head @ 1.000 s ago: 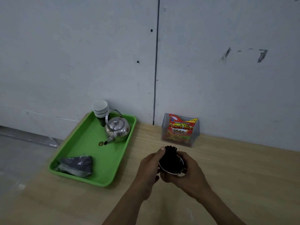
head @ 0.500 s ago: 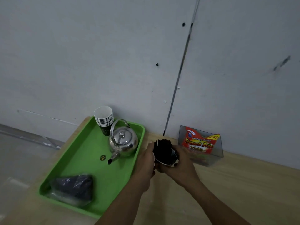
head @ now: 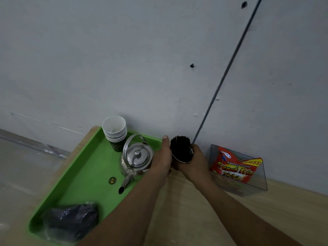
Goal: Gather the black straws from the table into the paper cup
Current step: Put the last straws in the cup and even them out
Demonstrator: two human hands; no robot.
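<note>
Black straws (head: 180,148) stand bunched in the paper cup (head: 184,158), cup cradled between both hands. Head view: keep cup upright, set it down gently so none tip out. Right hand (head: 192,164) wraps the cup; left hand (head: 162,161) cups its other side, thumb up by the straws.

the table (head: 221,219) looks like pale wood with a smooth, matt grain. the tray (head: 85,176) is bright green plastic, faintly glossy. the kettle (head: 136,160) is polished metal, mirror-bright. the stacked cups (head: 115,132) are matt paper, white inside. the straws (head: 180,148) are black, probably plastic, packed in a paper cup (head: 184,159). the snack packet (head: 234,167) is glossy film in a clear plastic holder (head: 257,181). the dark bag (head: 71,221) is shiny, crinkled plastic. the wall (head: 124,59) is matt grey.
</note>
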